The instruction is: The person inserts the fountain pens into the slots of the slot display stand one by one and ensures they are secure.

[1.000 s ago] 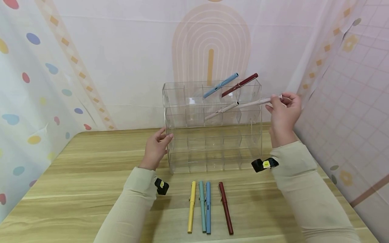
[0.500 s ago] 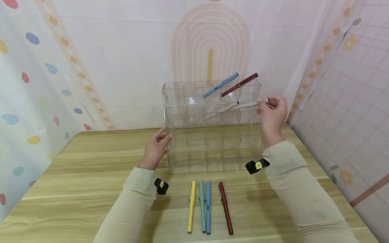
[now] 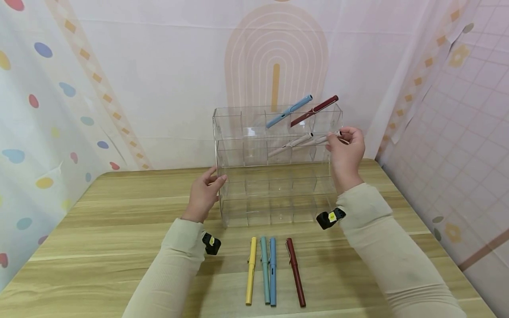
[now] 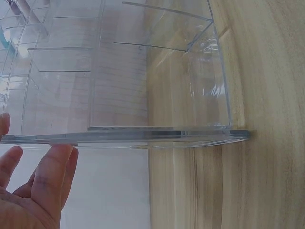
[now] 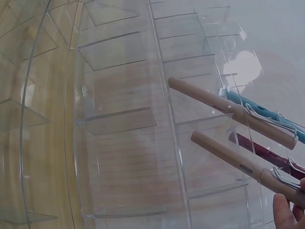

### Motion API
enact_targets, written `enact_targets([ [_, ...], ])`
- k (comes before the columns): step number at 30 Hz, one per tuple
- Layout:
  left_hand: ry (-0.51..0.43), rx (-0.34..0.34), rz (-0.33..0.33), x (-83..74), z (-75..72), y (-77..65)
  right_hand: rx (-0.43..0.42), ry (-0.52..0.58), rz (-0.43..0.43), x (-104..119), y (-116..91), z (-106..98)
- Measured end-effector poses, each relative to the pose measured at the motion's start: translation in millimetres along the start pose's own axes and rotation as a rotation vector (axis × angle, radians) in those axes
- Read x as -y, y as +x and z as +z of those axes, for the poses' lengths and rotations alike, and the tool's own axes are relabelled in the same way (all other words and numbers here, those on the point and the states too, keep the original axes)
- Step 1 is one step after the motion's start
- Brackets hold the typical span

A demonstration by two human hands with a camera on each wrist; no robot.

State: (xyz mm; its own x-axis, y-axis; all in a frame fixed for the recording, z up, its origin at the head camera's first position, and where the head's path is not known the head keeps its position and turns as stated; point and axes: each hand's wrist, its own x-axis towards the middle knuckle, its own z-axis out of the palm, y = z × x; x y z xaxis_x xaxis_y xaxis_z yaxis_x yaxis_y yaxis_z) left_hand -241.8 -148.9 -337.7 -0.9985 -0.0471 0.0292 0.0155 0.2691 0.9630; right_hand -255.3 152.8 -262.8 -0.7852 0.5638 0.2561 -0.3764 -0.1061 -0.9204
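Observation:
A clear acrylic rack point(image 3: 254, 166) with tiers of compartments stands on the table. My left hand point(image 3: 203, 192) holds its left side panel, thumb and fingers on either face, as the left wrist view shows. Between thumb and fingers, my right hand point(image 3: 347, 152) pinches a pale pen point(image 5: 228, 155) near its capped end. That pen slants into a second-tier compartment at the right. Beside it another pale pen point(image 3: 294, 143) leans in the neighbouring compartment. Above, a blue pen point(image 3: 289, 111) and a dark red pen point(image 3: 314, 111) slant in the top tier.
In front of the rack lie a yellow pen point(image 3: 251, 271), a teal pen point(image 3: 265, 271), a blue pen point(image 3: 272, 271) and a dark red pen point(image 3: 296, 271). Patterned cloth point(image 3: 167, 88) hangs behind and at both sides of the wooden table point(image 3: 119, 221).
My right hand has moved left and slightly down, and the pale pen has slid further into the second-tier compartment. My left hand and the other pens have stayed put.

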Motion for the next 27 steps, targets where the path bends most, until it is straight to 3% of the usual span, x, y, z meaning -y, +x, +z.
enact_targets([
  [27,-0.002,-0.001,-0.007,2.1,-1.4,-0.4,0.02,-0.078,0.006,-9.8,2.7,0.1],
])
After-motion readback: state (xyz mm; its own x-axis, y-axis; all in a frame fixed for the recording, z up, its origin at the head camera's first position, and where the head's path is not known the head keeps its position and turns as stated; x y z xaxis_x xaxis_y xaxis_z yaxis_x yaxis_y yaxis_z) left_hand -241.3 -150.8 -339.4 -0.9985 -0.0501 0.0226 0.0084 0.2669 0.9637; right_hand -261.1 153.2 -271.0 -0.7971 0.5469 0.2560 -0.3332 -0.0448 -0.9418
